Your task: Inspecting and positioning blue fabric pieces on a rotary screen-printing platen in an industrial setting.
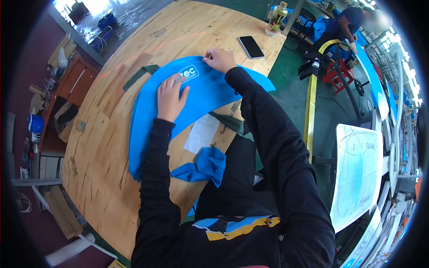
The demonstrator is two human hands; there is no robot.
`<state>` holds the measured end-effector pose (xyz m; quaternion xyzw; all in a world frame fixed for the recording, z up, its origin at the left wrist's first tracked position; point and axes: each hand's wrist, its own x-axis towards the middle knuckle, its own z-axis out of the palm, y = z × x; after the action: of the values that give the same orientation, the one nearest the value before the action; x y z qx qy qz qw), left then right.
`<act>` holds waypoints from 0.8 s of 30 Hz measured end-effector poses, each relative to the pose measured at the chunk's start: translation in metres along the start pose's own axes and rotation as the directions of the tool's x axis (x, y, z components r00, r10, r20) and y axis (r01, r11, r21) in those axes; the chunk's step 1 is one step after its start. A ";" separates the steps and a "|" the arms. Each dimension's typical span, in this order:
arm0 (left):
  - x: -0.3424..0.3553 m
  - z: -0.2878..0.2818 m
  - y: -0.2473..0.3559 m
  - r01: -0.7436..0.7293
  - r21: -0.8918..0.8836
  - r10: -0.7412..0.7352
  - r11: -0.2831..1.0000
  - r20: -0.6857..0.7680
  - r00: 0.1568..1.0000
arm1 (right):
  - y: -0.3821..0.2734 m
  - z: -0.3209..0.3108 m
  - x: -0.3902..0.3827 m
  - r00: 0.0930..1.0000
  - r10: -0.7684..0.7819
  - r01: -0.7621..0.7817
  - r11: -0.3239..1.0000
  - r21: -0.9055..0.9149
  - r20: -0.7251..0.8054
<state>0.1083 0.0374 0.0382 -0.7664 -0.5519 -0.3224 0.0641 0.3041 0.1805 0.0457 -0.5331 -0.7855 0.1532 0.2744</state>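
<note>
A curved blue fabric piece (147, 116) with a white printed mark lies across the wooden table (98, 178). My left hand (172, 98) rests on its surface with fingers apart, partly over that mark. At the far edge of the fabric, my right hand (219, 60) has its fingers bent and pinched on the cloth. Dark green strips (138, 78) show beside and under the piece. Below it are a white paper sheet (201, 134) and a crumpled blue cloth (210, 165).
A phone (250, 47) and a bottle (277, 20) stand or lie at the far right corner. Another person (344, 27) works beyond a yellow rail (310, 116). A red stool (333, 78) and white board (357, 174) are at right; cluttered orange shelving (67, 76) is at left.
</note>
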 end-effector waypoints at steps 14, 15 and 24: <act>-0.005 0.010 -0.009 0.056 -0.046 -0.057 0.997 -0.039 0.998 | -0.010 0.000 0.048 0.979 -0.031 0.070 0.978 -0.194 0.200; -0.006 0.010 -0.010 0.064 -0.019 -0.064 0.998 -0.027 0.998 | -0.015 0.002 0.044 0.978 -0.032 0.073 0.979 -0.192 0.205; -0.009 0.012 -0.007 0.156 0.266 -0.182 0.951 0.072 0.981 | -0.018 0.018 -0.050 0.929 -0.354 0.369 0.859 -0.356 0.108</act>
<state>0.1059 0.0385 0.0217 -0.7159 -0.6553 -0.2147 0.1093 0.2938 0.1287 0.0279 -0.4153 -0.8912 -0.0417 0.1777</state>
